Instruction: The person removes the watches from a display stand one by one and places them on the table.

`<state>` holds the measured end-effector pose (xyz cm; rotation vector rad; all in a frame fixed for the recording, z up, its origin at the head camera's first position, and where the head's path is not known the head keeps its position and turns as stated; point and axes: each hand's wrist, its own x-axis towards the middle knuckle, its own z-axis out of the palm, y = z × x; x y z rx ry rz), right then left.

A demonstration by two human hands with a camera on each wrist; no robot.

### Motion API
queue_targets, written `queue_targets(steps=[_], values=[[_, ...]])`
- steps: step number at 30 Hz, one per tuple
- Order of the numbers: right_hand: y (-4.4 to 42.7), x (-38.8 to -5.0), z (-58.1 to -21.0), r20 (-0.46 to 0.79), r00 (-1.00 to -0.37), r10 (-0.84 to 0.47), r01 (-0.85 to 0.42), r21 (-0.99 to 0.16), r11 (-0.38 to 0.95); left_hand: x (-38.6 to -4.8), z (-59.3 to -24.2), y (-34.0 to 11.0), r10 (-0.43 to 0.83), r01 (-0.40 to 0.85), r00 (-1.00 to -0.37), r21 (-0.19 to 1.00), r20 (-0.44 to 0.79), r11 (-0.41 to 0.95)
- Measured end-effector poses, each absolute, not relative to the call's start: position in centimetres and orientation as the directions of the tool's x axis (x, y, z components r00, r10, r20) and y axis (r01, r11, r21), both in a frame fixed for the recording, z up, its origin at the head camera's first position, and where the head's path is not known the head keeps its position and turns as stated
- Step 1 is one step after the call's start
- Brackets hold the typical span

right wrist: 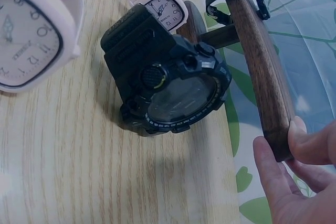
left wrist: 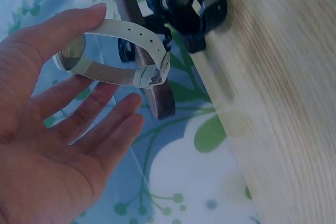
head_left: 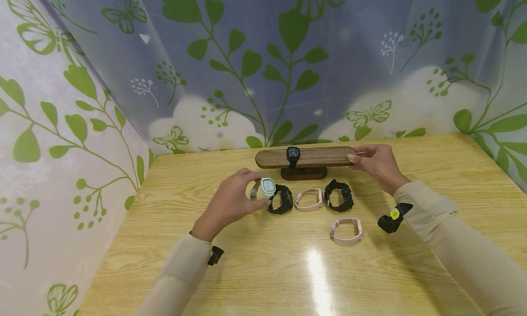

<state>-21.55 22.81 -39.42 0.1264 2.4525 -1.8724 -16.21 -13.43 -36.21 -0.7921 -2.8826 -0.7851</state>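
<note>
My left hand (head_left: 230,199) pinches a pale watch (head_left: 268,186) between thumb and fingers, just in front of the wooden watch stand's left end. In the left wrist view the pale watch (left wrist: 126,30) has its strap buckled into a loop, and the other fingers reach out below it. With thumb and fingers, my right hand (head_left: 380,167) holds the right end of the dark wooden watch stand (head_left: 325,157). A black square-faced watch (head_left: 293,153) is strapped round the stand's bar, left of its middle. The stand's foot (head_left: 303,173) shows beneath.
Before the stand sit a chunky black watch (head_left: 287,200), a pink watch (head_left: 309,200) and another chunky black watch (head_left: 346,198) in a row. A second pink watch (head_left: 346,238) lies nearer on the wooden table (head_left: 255,270). Behind hangs a leaf-patterned curtain (head_left: 247,96).
</note>
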Motion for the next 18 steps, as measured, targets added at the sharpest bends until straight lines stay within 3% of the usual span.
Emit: queue_targets(steps=[18], values=[[22.7, -21.4, -39.1, -0.111, -0.993, 0.04, 0.118, -0.957, 0.264, -14.1, -37.0, -10.2, 0.571, 0.569, -0.807, 0.459, 0.151, 0.683]])
